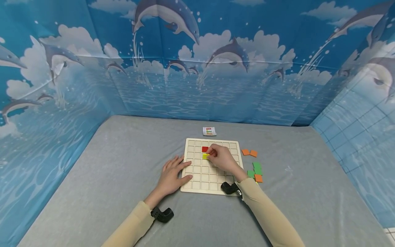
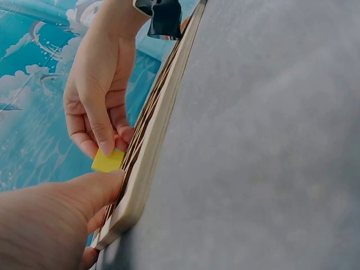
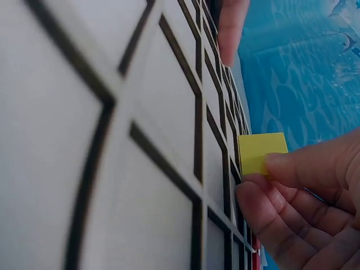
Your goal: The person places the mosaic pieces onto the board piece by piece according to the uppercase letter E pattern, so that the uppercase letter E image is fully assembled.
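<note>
A pale wooden grid board [image 1: 197,181] lies on the table, divided into square cells by raised ridges. My right hand [image 1: 221,157] pinches a yellow square tile [image 3: 259,151] between thumb and fingers, tilted with its edge at the grid. In the head view this tile is just below a red tile [image 1: 205,149] that lies in a cell of an upper row. Fingers partly cover the cells to the right. My left hand [image 1: 173,174] rests on the board's left edge with fingers spread, its thumb on the frame and nothing held.
Orange tiles [image 1: 245,152] lie right of the board, with green tiles [image 1: 257,166] and another orange tile [image 1: 258,178] nearer. Behind the board is a small card [image 1: 209,131] printed with a coloured grid. A dolphin-patterned curtain [image 1: 197,92] borders the grey table [image 1: 139,144].
</note>
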`<state>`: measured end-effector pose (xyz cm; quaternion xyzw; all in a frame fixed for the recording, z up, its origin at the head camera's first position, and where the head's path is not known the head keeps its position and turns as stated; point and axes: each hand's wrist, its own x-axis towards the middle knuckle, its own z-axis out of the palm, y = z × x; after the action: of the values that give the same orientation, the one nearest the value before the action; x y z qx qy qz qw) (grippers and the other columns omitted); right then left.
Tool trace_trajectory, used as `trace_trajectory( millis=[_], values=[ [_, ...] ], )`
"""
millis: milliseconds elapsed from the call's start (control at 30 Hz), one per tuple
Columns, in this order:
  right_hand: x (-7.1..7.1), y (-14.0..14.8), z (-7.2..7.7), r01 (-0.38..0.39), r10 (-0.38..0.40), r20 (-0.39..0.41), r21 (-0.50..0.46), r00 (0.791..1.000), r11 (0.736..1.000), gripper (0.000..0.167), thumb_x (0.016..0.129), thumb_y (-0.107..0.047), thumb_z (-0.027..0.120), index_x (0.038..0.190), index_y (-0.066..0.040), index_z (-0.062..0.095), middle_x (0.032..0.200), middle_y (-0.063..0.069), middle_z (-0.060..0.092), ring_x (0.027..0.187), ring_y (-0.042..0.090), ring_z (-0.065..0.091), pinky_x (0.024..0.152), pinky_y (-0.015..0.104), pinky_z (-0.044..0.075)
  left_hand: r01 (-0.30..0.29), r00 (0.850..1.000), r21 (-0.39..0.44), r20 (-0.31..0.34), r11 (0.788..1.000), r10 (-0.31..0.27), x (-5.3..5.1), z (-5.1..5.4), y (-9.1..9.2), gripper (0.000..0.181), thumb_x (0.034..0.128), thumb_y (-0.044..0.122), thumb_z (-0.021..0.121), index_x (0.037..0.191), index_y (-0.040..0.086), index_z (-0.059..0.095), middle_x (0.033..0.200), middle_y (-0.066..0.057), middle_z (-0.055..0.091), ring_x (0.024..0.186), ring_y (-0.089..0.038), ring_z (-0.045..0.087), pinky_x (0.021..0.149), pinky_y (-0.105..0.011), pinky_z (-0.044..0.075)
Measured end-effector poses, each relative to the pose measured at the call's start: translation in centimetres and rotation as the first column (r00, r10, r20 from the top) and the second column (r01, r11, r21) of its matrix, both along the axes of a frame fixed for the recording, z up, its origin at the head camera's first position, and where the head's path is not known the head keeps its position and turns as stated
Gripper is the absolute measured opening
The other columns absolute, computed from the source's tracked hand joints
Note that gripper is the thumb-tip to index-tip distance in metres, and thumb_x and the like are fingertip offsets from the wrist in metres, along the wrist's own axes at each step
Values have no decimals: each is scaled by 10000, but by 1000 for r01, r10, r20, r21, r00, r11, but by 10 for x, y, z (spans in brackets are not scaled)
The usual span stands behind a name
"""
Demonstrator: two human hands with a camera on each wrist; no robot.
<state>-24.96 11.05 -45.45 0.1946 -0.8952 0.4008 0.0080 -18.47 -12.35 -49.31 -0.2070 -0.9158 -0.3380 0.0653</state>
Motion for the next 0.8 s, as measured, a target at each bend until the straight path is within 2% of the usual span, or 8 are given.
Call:
trace_trajectory(
  millis=[233,500,633,800],
  values=[
    [-3,-6,-3,52,-52,2,30,999,998,82,845,-16,696,862,-82,651,759,-7,594,676,142,534,634,310,459,1,1000,13,-18,1000,-1,0,-1,0,506,871,349,677,1316,123,590,1457,-163,383,1376,-366,232,1066,-554,124],
    [-1,-10,0,90,-90,-2,80,996,993,35,881,-42,664,893,-68,683,767,-14,601,669,137,533,626,313,460,0,1000,12,8,1000,0,1,0,1,517,880,379,662,1331,140,578,1474,-148,359,1384,-355,217,1068,-545,119],
    [1,-12,2,113,-112,-18,117,994,987,71,901,-53,643,908,-73,711,829,17,627,709,159,545,648,335,464,0,1000,10,22,1000,0,1,0,1,520,879,378,663,1336,147,573,1479,-140,351,1390,-339,206,1077,-530,106],
    [2,-14,3,118,-112,-46,153,993,981,79,885,-41,658,932,-48,722,906,57,633,784,186,567,699,349,480,0,1000,9,8,1000,0,0,1,0,516,878,367,665,1328,129,580,1471,-154,362,1384,-352,216,1070,-543,116]
  ],
)
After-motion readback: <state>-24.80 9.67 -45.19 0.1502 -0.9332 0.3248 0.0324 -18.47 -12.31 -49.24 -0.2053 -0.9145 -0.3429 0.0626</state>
